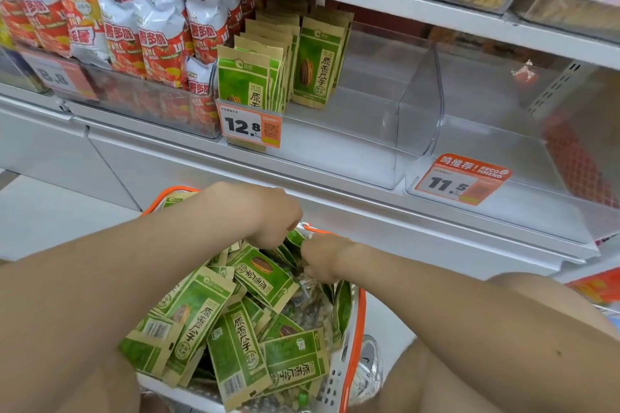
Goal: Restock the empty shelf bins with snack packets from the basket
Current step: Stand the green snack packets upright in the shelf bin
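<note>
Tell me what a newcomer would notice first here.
The basket heaped with green packets at bottom centre, the left hand and right hand dug into them. Above right, a clear bin stands empty, beside a partly filled bin of the same packets.

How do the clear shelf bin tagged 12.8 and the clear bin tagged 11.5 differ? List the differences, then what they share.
The 12.8 bin holds upright green packets at its left side; the 11.5 bin shows no packets. On the 12.8 bin, the left tag carries a QR code; on the 11.5 bin, the right tag has a recommend banner. Both are clear plastic bins on one shelf.
</note>
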